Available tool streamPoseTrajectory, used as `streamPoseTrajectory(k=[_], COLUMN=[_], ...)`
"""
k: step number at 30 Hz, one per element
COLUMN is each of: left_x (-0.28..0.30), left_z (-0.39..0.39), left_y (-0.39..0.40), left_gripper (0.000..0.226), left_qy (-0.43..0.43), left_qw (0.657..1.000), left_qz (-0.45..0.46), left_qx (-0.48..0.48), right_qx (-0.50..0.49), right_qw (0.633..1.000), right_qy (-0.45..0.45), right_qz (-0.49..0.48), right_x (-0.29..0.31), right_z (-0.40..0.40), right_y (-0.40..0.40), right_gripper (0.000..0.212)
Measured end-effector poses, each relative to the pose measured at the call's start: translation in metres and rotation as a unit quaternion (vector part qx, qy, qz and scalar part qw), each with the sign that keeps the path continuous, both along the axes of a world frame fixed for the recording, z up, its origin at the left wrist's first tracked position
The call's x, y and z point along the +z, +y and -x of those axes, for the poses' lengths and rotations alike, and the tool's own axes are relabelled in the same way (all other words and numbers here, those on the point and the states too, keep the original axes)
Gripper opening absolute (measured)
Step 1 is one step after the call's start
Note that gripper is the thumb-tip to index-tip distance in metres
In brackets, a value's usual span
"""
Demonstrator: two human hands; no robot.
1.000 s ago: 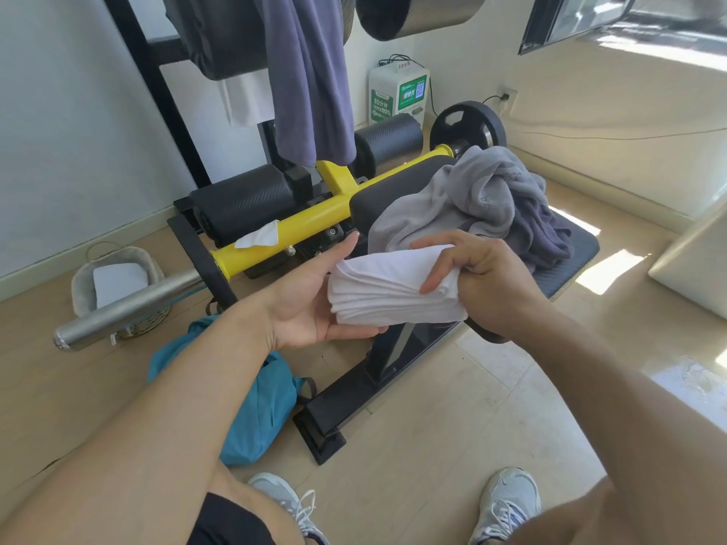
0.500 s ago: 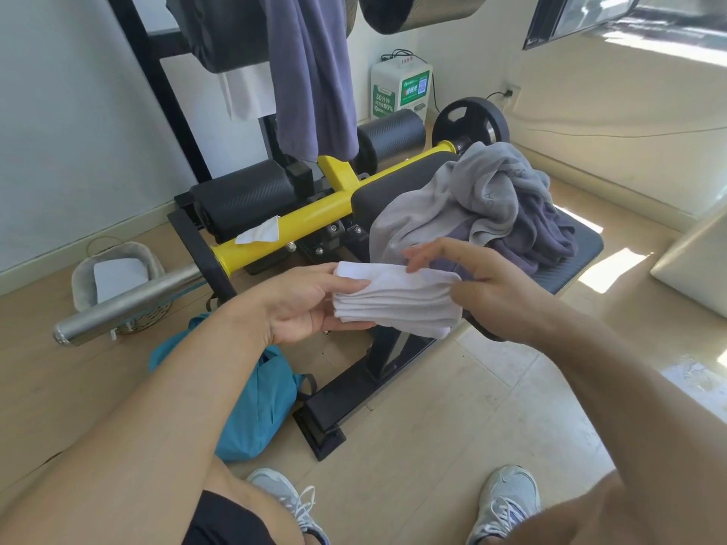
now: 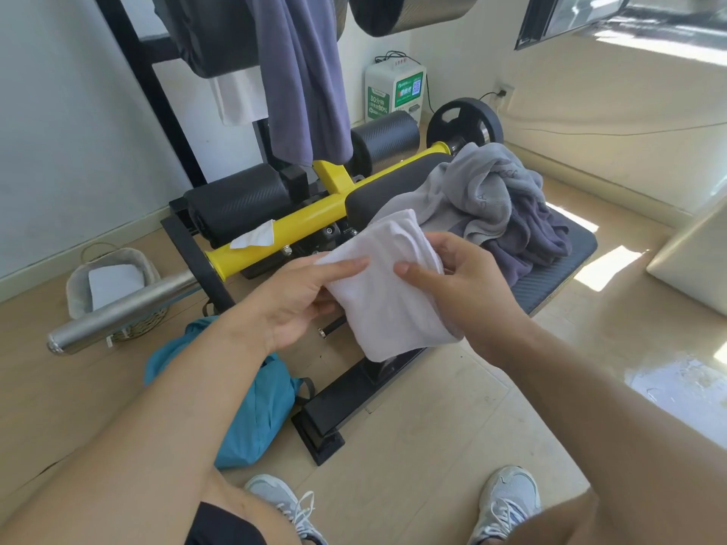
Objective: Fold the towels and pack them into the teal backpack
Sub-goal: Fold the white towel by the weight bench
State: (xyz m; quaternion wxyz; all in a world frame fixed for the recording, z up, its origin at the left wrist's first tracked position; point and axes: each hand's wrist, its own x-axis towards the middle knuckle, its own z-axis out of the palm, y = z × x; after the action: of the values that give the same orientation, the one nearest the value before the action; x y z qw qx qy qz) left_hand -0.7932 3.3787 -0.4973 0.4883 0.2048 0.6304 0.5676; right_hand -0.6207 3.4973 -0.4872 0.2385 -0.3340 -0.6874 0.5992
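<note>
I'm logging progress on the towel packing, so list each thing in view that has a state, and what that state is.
white towel: folded, held in the air by both hands
left hand: grips the towel's left edge
right hand: grips the towel's right side
teal backpack: slumped on the floor by the bench, no towel visible in it
grey towels: unfolded, heaped on the bench pad
blue cloth: hanging from the rack

One folded white towel (image 3: 389,293), one heap of grey towels (image 3: 491,206) on the bench (image 3: 558,269), one teal backpack (image 3: 259,411), two hands, two shoes, one basket (image 3: 114,285).
</note>
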Motion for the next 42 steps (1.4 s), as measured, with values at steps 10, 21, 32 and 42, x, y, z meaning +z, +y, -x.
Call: streamPoseTrajectory(k=[10,21,32,42], left_x=[0.008,-0.01,-0.029,-0.01], left_z=[-0.003,-0.02,-0.017,-0.022], left_y=[0.004,0.009,0.022,0.015], left_gripper=[0.033,0.03,0.017,0.043], left_qy=[-0.073,0.067,0.183,-0.081], left_qw=[0.993,0.993,0.974,0.993], left_qz=[-0.033,0.071,0.095,0.039], left_qx=[0.091,0.072,0.091,0.071], right_qx=[0.08,-0.072,0.029,0.129], right_qw=[0.969,0.977,0.879,0.846], right_qy=[0.012,-0.141,-0.284,-0.313], right_qz=[0.234,-0.141,-0.383,-0.411], right_x=[0.003,-0.007,-0.014,-0.015], right_z=[-0.002,0.003,0.018,0.023], right_y=[0.009,0.004,-0.035,-0.046], right_gripper=[0.03,0.034,0.074,0.077])
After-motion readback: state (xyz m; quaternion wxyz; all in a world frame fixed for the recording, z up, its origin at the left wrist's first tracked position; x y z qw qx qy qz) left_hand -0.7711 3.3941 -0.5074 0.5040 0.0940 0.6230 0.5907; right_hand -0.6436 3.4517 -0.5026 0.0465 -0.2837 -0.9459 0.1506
